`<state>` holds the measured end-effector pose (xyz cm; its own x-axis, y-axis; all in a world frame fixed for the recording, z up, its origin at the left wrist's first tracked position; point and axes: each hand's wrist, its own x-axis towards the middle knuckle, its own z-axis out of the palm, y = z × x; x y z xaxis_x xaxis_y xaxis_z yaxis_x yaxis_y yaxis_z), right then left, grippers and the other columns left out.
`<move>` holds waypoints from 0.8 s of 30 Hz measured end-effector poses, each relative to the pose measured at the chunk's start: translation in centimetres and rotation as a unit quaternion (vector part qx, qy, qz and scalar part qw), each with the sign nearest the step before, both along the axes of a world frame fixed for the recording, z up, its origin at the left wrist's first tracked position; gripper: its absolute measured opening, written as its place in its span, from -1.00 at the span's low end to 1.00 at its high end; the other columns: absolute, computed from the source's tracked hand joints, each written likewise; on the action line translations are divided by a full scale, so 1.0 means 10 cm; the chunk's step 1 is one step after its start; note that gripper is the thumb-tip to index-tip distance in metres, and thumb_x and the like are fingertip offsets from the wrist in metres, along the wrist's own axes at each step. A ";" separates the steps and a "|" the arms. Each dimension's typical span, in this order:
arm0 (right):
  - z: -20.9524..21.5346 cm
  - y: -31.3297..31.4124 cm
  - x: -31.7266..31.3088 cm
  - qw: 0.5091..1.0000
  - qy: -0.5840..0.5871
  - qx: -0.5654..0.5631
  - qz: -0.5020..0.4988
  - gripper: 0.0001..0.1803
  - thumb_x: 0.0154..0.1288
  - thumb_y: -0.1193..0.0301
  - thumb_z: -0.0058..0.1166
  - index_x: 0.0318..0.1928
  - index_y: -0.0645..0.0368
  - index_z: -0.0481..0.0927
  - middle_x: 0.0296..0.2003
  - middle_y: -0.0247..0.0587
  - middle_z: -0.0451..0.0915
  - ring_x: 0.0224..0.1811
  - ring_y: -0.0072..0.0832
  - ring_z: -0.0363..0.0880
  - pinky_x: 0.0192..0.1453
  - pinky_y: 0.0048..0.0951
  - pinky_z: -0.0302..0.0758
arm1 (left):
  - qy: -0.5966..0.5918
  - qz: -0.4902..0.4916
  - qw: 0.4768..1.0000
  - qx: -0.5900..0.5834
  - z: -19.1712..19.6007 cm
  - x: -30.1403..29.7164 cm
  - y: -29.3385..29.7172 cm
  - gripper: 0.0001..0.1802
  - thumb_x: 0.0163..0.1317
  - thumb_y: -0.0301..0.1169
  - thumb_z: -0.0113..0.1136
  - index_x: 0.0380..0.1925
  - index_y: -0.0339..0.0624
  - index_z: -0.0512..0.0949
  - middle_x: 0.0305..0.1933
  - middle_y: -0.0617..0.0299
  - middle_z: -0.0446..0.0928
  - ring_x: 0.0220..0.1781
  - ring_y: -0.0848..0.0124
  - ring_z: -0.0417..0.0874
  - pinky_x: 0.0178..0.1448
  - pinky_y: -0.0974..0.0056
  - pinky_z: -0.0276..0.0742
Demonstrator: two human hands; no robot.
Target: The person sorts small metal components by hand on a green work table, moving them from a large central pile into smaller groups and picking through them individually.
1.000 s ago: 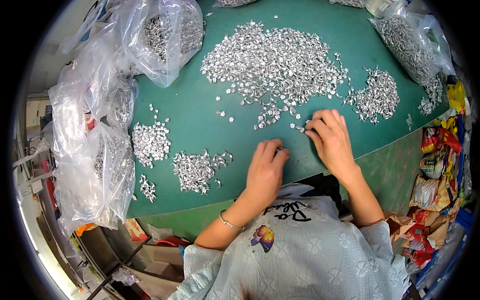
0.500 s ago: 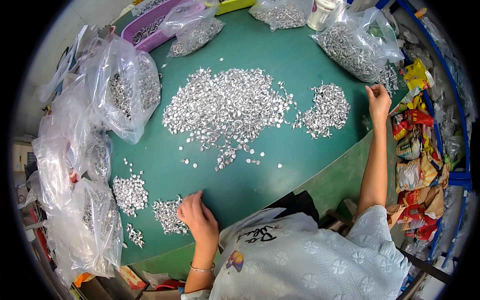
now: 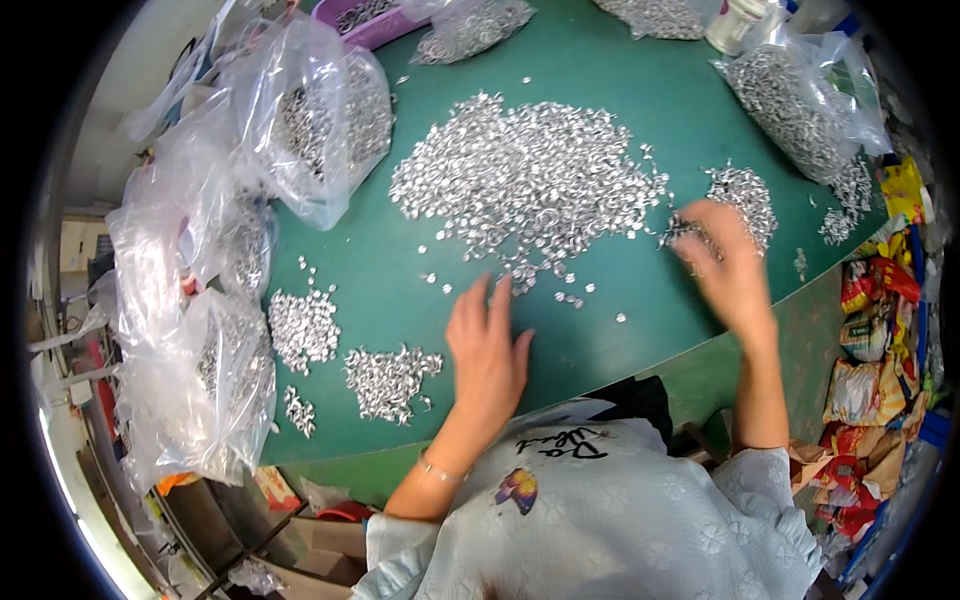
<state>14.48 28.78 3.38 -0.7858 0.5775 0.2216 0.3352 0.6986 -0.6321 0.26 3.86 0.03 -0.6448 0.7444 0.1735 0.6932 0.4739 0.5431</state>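
My left hand [image 3: 488, 345] is over the green table with its fingers spread, holding nothing visible. Its fingertips reach the near edge of a large heap of small silver metal pieces [image 3: 530, 175], many curved like open rings. My right hand [image 3: 728, 272], slightly blurred, is at the near left side of a smaller heap of the same pieces [image 3: 750, 195]. Its thumb and fingers look apart, and its fingertips are among loose pieces; I cannot make out any piece held. Left of my left hand lies another small heap [image 3: 390, 383].
Clear plastic bags of metal pieces [image 3: 310, 130] line the table's left side. Another full bag [image 3: 790, 105] and a white tub [image 3: 735, 25] are at the far right, a purple bin [image 3: 385, 25] at the back. More small piles [image 3: 303, 330] lie left. Colourful packets [image 3: 862, 330] hang beyond the right edge.
My left hand has left the small near-left heap and moved right and forward to the large heap. My right hand has come left from the far-right pile. The view has shifted.
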 end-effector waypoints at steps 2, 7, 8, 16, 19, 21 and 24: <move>-0.17 -0.39 -0.28 0.987 -0.039 0.056 0.147 -0.47 0.15 0.40 0.30 0.14 0.22 0.50 0.23 0.01 0.39 0.31 -0.02 0.32 0.31 -0.11 0.33 | 0.013 -0.007 1.000 -0.006 -0.02 -0.02 0.15 -0.35 0.11 -0.64 0.25 0.26 -0.25 0.35 0.25 -0.11 0.34 0.27 -0.07 0.37 0.34 -0.01 0.29; -0.41 -0.93 -0.60 0.977 -0.054 0.091 0.185 -0.36 0.15 0.36 0.29 0.25 0.18 0.42 0.34 0.01 0.27 0.49 0.03 0.06 0.45 0.02 0.16 | -0.088 -0.081 0.991 0.064 -0.13 -0.08 0.18 -0.47 0.12 -0.71 0.16 0.16 -0.29 0.43 0.20 -0.07 0.37 0.19 -0.02 0.41 0.26 0.04 0.37; -0.42 -0.98 -0.59 0.974 -0.049 0.075 0.210 -0.37 0.16 0.38 0.27 0.26 0.18 0.42 0.32 0.00 0.30 0.49 0.00 0.07 0.46 0.02 0.16 | -0.086 -0.070 0.991 0.075 -0.12 -0.05 0.15 -0.53 0.11 -0.75 0.14 0.07 -0.30 0.47 0.14 -0.05 0.41 0.12 0.01 0.46 0.20 0.08 0.42; -0.46 -0.54 -0.30 0.934 0.016 0.111 0.339 -0.73 0.18 0.52 0.17 -0.07 0.23 0.61 0.05 -0.14 0.56 0.30 -0.13 0.40 0.27 -0.12 0.39 | -0.095 -0.044 0.990 0.099 -0.10 -0.05 -0.16 -0.59 0.15 -0.66 0.19 0.04 -0.33 0.45 0.06 -0.06 0.44 0.07 -0.01 0.47 0.17 0.04 0.39; -0.44 -0.49 -0.33 0.972 0.032 0.086 0.215 -0.71 0.15 0.51 0.21 -0.07 0.22 0.61 0.05 -0.16 0.55 0.22 -0.12 0.44 0.22 -0.16 0.40 | -0.063 0.000 0.993 0.104 -0.02 -0.05 -0.10 -0.55 0.15 -0.59 0.27 0.07 -0.28 0.47 0.10 -0.01 0.42 0.10 0.04 0.45 0.16 0.06 0.38; -0.39 -0.53 -0.44 0.984 0.036 0.073 0.157 -0.67 0.13 0.51 0.23 -0.04 0.20 0.60 0.08 -0.16 0.53 0.18 -0.11 0.44 0.22 -0.16 0.38 | -0.045 0.016 0.996 0.072 0.00 -0.05 -0.06 -0.53 0.14 -0.54 0.31 0.09 -0.25 0.48 0.12 0.02 0.41 0.12 0.06 0.43 0.16 0.06 0.36; -0.27 -0.76 -0.75 0.979 0.028 0.116 0.165 -0.61 0.14 0.50 0.24 0.03 0.15 0.58 0.15 -0.16 0.47 0.21 -0.11 0.40 0.29 -0.11 0.30 | -0.032 0.000 0.999 -0.001 -0.05 -0.05 -0.03 -0.53 0.17 -0.45 0.31 0.10 -0.22 0.48 0.11 0.04 0.40 0.12 0.09 0.43 0.13 0.09 0.32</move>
